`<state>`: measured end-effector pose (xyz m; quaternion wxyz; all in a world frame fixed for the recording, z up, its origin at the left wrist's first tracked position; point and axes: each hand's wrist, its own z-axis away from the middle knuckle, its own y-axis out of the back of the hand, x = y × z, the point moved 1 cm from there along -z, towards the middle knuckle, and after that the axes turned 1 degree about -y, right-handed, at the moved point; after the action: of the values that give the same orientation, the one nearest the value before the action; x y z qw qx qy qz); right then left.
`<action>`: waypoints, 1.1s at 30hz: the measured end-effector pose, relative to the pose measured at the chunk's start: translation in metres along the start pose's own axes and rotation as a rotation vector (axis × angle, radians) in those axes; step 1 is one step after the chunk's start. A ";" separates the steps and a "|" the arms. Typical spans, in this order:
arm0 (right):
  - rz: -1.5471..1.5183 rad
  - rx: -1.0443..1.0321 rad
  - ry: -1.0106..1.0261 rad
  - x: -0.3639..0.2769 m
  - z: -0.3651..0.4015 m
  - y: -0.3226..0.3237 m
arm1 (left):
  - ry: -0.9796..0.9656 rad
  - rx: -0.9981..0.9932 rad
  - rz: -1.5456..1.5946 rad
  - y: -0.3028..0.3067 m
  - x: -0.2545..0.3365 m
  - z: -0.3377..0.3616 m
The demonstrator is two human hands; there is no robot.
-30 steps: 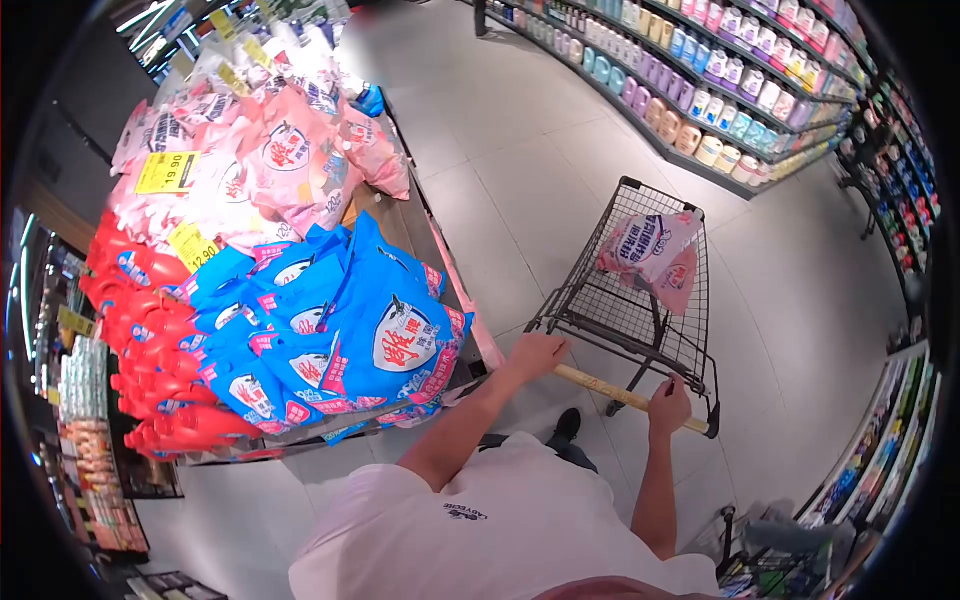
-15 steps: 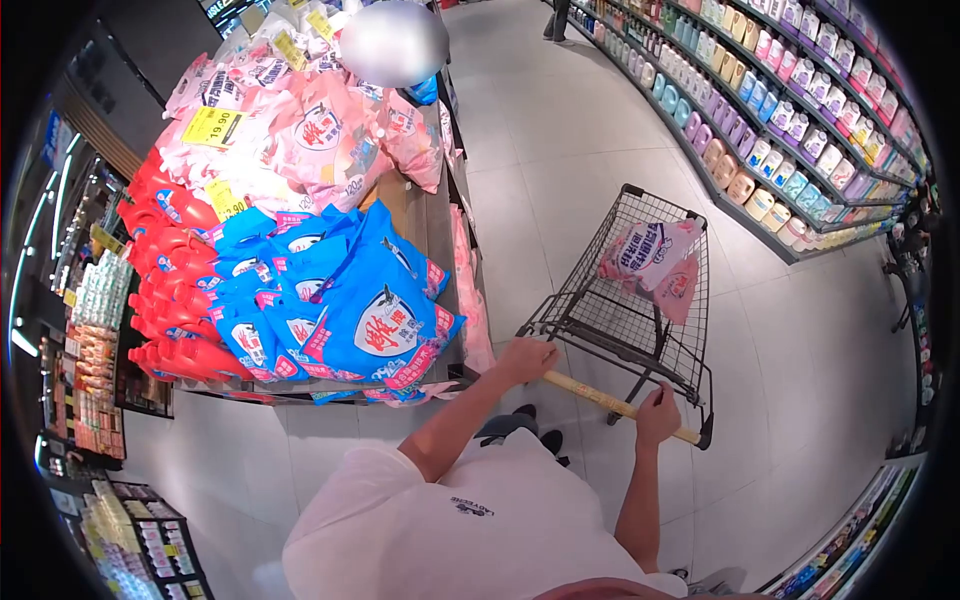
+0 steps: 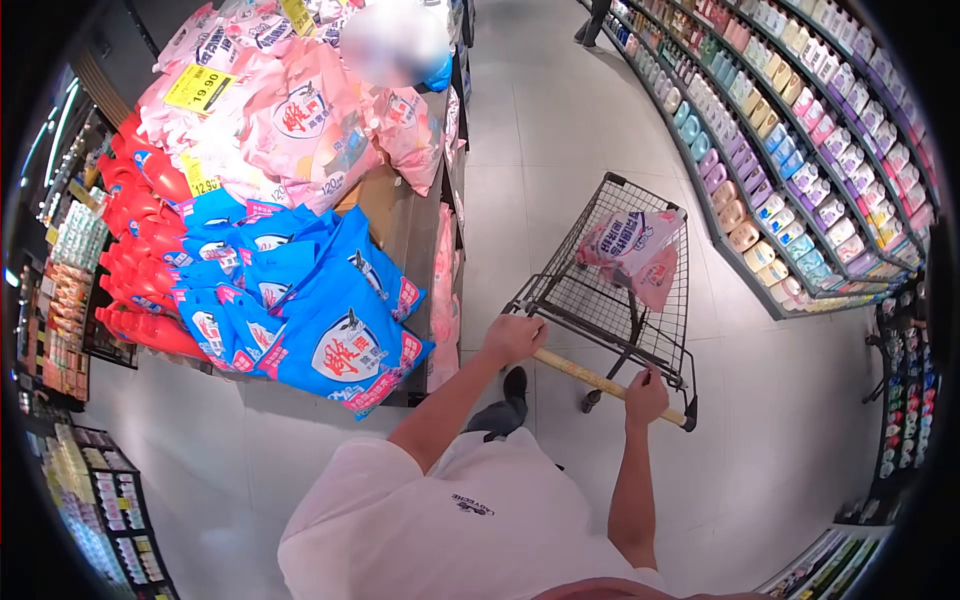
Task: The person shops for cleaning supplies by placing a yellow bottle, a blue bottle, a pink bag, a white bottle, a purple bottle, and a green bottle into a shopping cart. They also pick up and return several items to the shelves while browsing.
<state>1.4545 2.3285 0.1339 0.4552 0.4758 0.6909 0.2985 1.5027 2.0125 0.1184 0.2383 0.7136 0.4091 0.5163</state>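
Observation:
My left hand (image 3: 516,338) is closed around the left end of the pale yellow handle (image 3: 580,374) of a shopping cart. Near the handle's other end, my right hand (image 3: 647,396) is closed on it too. The black wire shopping cart (image 3: 575,285) stands in front of me. Inside its basket lies a pink and white plastic bag with printed characters (image 3: 630,248), apart from both hands.
To the left, a display holds blue bags (image 3: 350,345), pink bags (image 3: 300,115) and red bottles (image 3: 150,265). Bottle-filled shelves (image 3: 790,150) line the right side. The tiled aisle (image 3: 540,110) runs ahead, where a person's legs (image 3: 593,25) show.
The cart and I have moved along the aisle, and the blue bags sit farther left in view. One of my feet has come forward. Both hands stay on the handle.

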 end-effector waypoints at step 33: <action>0.159 -1.312 0.088 -0.013 -0.382 -0.232 | 0.317 -0.015 -0.028 -0.063 -0.093 -0.257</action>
<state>1.0180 2.2386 0.0980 0.5987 0.1368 0.3465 0.7091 1.2292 1.9486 0.1107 0.1833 0.6158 0.4478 0.6218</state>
